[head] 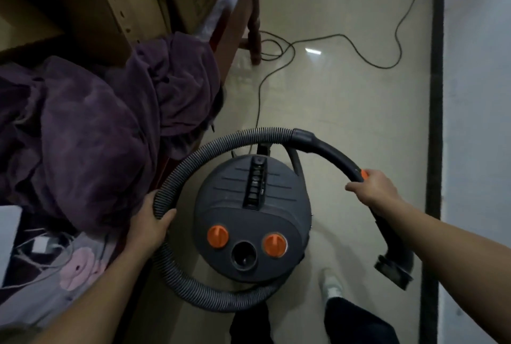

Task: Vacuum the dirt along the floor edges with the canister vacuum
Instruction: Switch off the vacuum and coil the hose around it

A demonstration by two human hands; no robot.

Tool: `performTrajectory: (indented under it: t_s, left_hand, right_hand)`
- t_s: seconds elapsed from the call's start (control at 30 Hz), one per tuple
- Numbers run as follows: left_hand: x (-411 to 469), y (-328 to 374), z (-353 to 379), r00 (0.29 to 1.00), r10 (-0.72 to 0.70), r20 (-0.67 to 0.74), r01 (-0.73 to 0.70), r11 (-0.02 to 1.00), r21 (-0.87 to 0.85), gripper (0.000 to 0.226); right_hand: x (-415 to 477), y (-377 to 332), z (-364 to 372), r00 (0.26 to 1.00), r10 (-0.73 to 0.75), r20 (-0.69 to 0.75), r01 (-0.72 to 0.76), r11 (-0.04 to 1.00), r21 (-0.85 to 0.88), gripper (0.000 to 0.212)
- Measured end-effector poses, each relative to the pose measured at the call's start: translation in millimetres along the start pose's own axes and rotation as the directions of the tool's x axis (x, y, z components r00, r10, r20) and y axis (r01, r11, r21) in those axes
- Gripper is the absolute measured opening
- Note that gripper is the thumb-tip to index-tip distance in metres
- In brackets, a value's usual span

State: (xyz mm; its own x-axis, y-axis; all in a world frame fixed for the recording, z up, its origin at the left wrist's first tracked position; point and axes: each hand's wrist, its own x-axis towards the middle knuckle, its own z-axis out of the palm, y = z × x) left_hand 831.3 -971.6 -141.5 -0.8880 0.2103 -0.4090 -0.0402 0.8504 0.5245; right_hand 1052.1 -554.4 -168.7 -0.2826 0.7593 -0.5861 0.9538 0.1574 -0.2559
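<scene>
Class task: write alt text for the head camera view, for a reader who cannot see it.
From above, a person's left hand grips a ribbed grey hose and the right hand holds its curved black tube, looped round a dark canister vacuum on a pale floor. A purple blanket is heaped at left; a thin cord trails across the floor beyond.
</scene>
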Motion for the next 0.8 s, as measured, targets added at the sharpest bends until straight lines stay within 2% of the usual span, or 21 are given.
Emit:
performTrajectory:
  t_s: [0.1, 0.17, 0.23, 0.33, 0.4, 0.47, 0.53, 0.6, 0.67, 0.73, 0.8]
  left_hand:
    - [45.8, -21.2, 25.5, 0.989, -0.074, 0.125, 0.063, 0.994, 0.089, 0.053]
    - [64.2, -25.8, 33.4, 0.958, -0.174, 0.229, 0.135, 0.975, 0.178, 0.054]
    - [85.9, -18.0, 40.5, 0.943, -0.196, 0.268, 0.133, 0.963, 0.235, 0.057]
    - [113.4, 33.9, 57.4, 0.982, 0.038, 0.185, -0.072, 0.981, 0.181, 0.048]
    - [126.4, 82.5, 74.6, 0.962, 0.227, 0.153, -0.248, 0.959, 0.137, 0.044]
    - [142.5, 123.1, 103.1, 0.914, 0.338, 0.223, -0.366, 0.925, 0.099, 0.043]
    - [154.5, 147.3, 134.5, 0.863, 0.331, 0.382, -0.388, 0.918, 0.081, 0.050]
    - [161.0, 150.9, 162.8, 0.817, 0.270, 0.509, -0.404, 0.898, 0.173, 0.057]
    - [163.5, 143.7, 175.9, 0.816, 0.260, 0.517, -0.456, 0.839, 0.297, 0.051]
    - [168.8, 136.2, 177.0, 0.794, 0.256, 0.552, -0.446, 0.862, 0.241, 0.052]
    - [176.8, 125.8, 173.6, 0.744, 0.233, 0.627, -0.368, 0.925, 0.093, 0.067]
  right_hand:
    - [0.9, -2.3, 36.2, 0.999, 0.034, -0.030, -0.034, 0.999, -0.009, 0.023]
    - [-6.6, 0.8, 52.7, 0.996, 0.042, -0.076, -0.044, 0.999, -0.031, 0.023]
    - [-9.9, 5.8, 77.4, 0.990, 0.066, -0.123, -0.073, 0.996, -0.049, 0.024]
    - [-9.8, 8.9, 105.9, 0.986, 0.074, -0.147, -0.078, 0.997, -0.019, 0.022]
    - [-1.7, 6.1, 114.7, 0.985, 0.065, -0.162, -0.069, 0.998, -0.016, 0.022]
    - [8.9, 3.1, 116.4, 0.986, 0.065, -0.153, -0.072, 0.997, -0.040, 0.022]
    - [18.9, 4.1, 115.2, 0.991, 0.065, -0.119, -0.078, 0.991, -0.109, 0.022]
    - [27.1, 6.4, 111.4, 0.997, 0.066, -0.048, -0.076, 0.971, -0.227, 0.025]
    - [35.0, 3.7, 106.1, 0.994, 0.089, 0.070, -0.069, 0.967, -0.246, 0.030]
    - [40.4, -11.7, 98.1, 0.985, 0.011, 0.174, -0.004, 0.999, -0.036, 0.033]
    - [42.3, -45.1, 90.8, 0.960, -0.180, 0.214, 0.119, 0.955, 0.272, 0.043]
